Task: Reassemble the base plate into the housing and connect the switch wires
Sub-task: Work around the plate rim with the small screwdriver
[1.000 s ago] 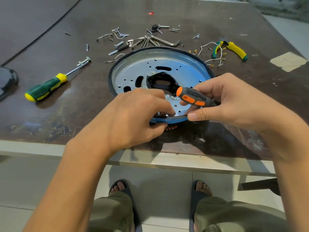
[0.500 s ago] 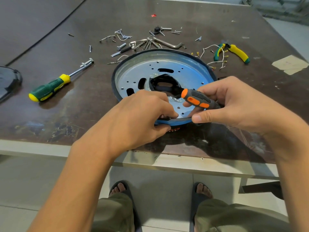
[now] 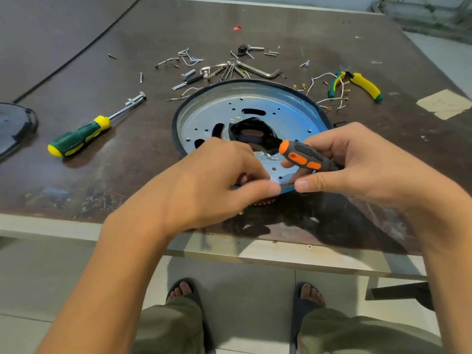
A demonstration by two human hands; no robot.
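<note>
Base plate, near rim: that's where I see the left hand, fingers curled, thumb and forefinger pinching the edge. The right hand sits just beside it, wrapped round an orange-and-grey screwdriver, thumb tip against the same rim. The round metal plate lies flat on the desk, close to its front edge. Left of it lies a green-and-yellow screwdriver. Behind it are hex keys and loose screws, and to the right are white wires and pliers.
</note>
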